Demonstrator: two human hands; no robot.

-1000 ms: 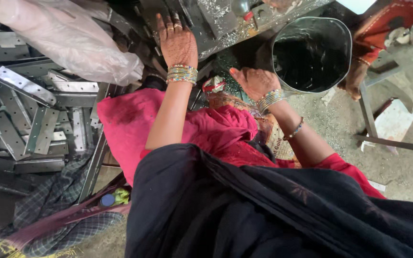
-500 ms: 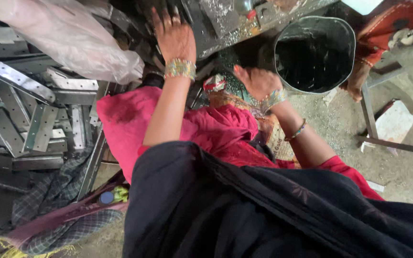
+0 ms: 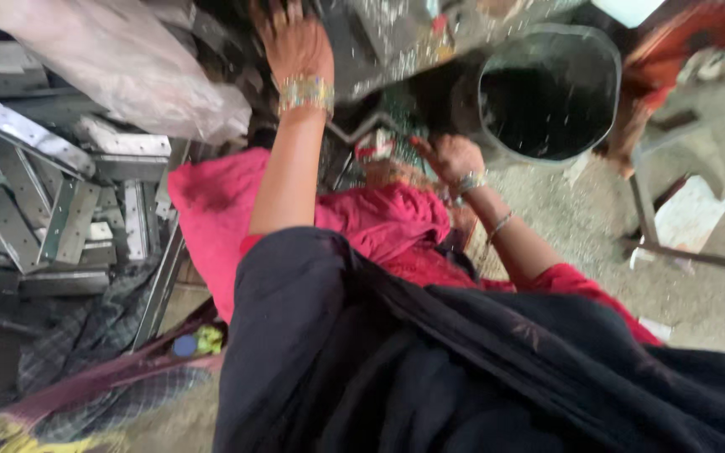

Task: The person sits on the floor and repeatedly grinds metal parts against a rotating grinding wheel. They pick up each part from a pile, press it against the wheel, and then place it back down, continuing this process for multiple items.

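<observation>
My left hand reaches far forward to the top edge of the view, fingers spread against dark metal parts beside a grey machine surface; bangles ring its wrist. Motion blur hides whether it grips anything. My right hand is drawn in near my lap, just below a black bucket, fingers curled; something small and red shows at its fingertips, too blurred to identify. Pink cloth and a black garment cover my lap.
Several grey metal brackets lie heaped at left. A clear plastic bag sits above them. Gravelly floor lies at right with a metal stand and a white scrap.
My left hand has reached further forward, towards the top of the view. My right hand has moved slightly lower and closer to my lap. The view has shifted and blurred.
</observation>
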